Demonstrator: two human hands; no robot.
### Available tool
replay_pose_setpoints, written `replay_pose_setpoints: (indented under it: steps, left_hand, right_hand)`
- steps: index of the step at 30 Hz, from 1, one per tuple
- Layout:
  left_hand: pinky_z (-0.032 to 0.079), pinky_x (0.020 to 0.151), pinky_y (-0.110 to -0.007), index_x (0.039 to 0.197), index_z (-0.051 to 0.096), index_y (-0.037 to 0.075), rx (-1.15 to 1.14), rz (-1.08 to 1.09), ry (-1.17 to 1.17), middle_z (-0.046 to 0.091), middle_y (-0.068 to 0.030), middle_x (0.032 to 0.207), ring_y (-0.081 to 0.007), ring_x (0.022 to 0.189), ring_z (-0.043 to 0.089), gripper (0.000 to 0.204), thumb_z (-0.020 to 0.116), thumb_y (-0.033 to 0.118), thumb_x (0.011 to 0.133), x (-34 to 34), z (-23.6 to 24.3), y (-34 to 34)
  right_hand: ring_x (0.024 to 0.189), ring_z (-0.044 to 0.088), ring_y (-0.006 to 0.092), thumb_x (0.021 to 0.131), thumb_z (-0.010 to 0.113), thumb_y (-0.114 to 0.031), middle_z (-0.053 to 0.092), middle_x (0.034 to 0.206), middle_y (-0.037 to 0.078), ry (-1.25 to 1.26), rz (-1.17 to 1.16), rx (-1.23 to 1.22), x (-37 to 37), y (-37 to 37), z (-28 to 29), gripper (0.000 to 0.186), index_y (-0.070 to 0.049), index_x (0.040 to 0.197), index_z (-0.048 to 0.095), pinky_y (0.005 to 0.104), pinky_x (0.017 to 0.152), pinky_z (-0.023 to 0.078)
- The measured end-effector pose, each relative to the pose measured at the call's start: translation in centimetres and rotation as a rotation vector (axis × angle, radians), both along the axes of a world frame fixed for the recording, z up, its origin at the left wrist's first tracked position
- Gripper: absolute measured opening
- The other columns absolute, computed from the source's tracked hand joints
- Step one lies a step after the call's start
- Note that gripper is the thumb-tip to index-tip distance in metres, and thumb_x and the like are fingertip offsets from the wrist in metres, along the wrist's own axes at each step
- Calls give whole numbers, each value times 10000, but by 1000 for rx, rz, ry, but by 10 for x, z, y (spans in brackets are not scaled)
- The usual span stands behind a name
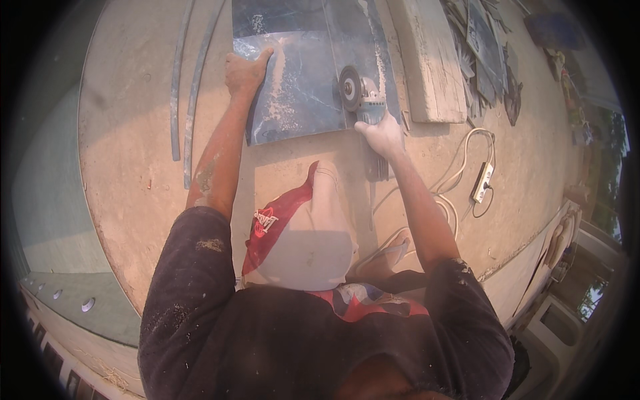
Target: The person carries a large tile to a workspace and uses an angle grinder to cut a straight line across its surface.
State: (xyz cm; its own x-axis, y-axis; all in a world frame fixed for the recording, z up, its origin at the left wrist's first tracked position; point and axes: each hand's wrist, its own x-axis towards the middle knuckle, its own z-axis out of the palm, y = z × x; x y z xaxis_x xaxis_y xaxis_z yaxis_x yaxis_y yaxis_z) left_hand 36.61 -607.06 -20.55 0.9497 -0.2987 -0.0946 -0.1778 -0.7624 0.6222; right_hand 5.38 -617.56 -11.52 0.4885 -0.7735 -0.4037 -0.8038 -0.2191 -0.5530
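A dark, shiny tile slab [313, 107] with pale veins and white dust lies in front of me. My left hand [247, 72] grips its left edge, the thumb lying over the top face. In my right hand [385, 135] is an angle grinder [371, 107], held by its body. The grinder's disc [350, 88] stands over the right part of the slab, near a straight line running along it. Whether the disc touches the slab I cannot tell. White dust coats my right hand.
At the right of the slab lies a thick pale wooden beam [433, 60], with broken tile offcuts [481, 47] beyond it. A white power strip [483, 183] and looped cable [460, 167] lie on the floor. Two long thin strips [193, 107] lie at the left.
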Motion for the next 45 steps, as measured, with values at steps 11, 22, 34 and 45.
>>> replay_pose_setpoints:
  steps: [11, 22, 34, 45]
  left_hand:
    - [536, 965, -487, 1254, 508, -161, -20, 1, -2, 632, -325, 1232, -433, 1147, 656, 1059, 783, 717, 730, -4, 1, -3]
    - [536, 969, -485, 1251, 516, -158, -3, -2, -14, 638, -318, 1220, -434, 1141, 657, 1046, 784, 711, 733, -3, 1, -2]
    - [526, 982, -487, 1258, 513, -158, -18, 11, 22, 632, -327, 1227, -441, 1162, 649, 1055, 795, 705, 722, -3, 1, -3]
    - [530, 974, -492, 1243, 518, -158, -23, 11, 6, 632, -327, 1224, -441, 1152, 652, 1047, 798, 705, 719, -5, 1, -4]
  right_hand:
    - [1111, 700, 375, 713, 771, -348, 720, 1152, 271, 34, -48, 9, -5, -6, -14, 716, 79, 1266, 614, 429, 986, 537]
    - [1110, 692, 383, 727, 754, -357, 723, 1143, 258, 12, -53, -62, 11, -24, -26, 657, 48, 1233, 643, 430, 980, 524]
    - [1134, 684, 387, 726, 763, -350, 711, 1178, 268, 25, -36, -93, -2, -19, -35, 718, 48, 1302, 603, 428, 1000, 521]
    - [1117, 690, 377, 720, 744, -356, 724, 1155, 246, -8, -31, -110, 4, -23, -33, 662, -4, 1272, 645, 432, 988, 521]
